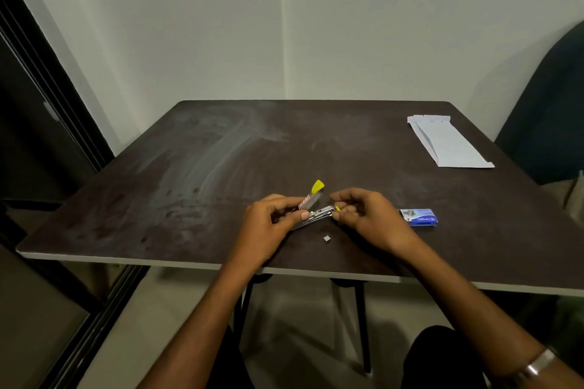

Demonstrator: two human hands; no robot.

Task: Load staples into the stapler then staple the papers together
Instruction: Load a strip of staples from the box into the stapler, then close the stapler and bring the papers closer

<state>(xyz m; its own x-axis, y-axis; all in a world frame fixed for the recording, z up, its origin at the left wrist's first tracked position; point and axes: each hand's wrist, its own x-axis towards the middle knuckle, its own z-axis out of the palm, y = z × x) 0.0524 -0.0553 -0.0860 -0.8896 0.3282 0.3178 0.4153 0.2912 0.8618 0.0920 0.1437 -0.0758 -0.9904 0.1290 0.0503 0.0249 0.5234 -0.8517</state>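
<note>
On the dark table (pixel 221 151), near its front edge, both hands meet around a small metal stapler (pixel 317 213) held just above the surface. From the head camera, the left hand (pixel 268 224) has its fingers and thumb curled round the stapler's rear end, gripping it, while the stapler's top arm, with a red label and a yellow tip, is swung up and away from the metal channel. At the front end of that channel, the right hand (pixel 366 215) pinches a small yellow-tipped piece between thumb and fingertips; whether this is a pusher or a staple strip is too small to tell. Just in front of the stapler, on the table, lies a tiny grey piece (pixel 327 238), apart from both hands. To the right of the stapler, just past the right hand, a blue staple box (pixel 420 217) lies flat. Well beyond the stapler, toward the far right corner of the table, the folded white papers (pixel 448 142) lie in a loose stack. A metal band (pixel 538 363) circles the right wrist.
</note>
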